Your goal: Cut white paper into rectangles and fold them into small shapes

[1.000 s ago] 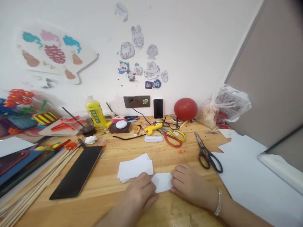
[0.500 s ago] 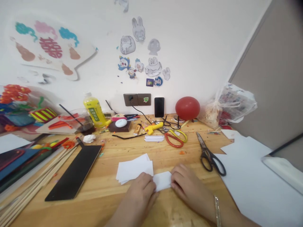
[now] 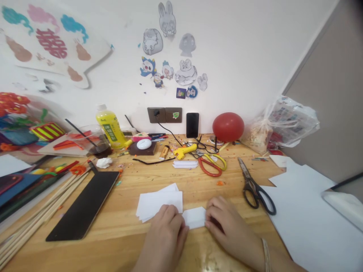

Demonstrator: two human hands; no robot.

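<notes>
A small folded piece of white paper (image 3: 194, 218) lies on the wooden table between my two hands. My left hand (image 3: 168, 228) is closed at its left end, fingers bent and pressed on the paper. At the right end my right hand (image 3: 222, 219) pinches the edge with thumb and curled fingers. Just behind my left hand rests a small stack of white paper slips (image 3: 159, 202), partly covered by the knuckles. Farther back are several narrow folded white strips (image 3: 185, 164).
Black-handled scissors (image 3: 253, 189) and large white sheets (image 3: 312, 211) lie to the right. A black board (image 3: 85, 206) and wooden sticks (image 3: 45, 211) occupy the left. Behind stand a yellow bottle (image 3: 111, 128), red-and-yellow scissors (image 3: 211, 166), a yellow glue gun (image 3: 184, 151), a phone (image 3: 192, 125) and a red balloon (image 3: 228, 127).
The camera view has shifted slightly. My hands stay at both ends of the folded paper, with the left fingers moved a little back from it, showing slightly more of its surface.
</notes>
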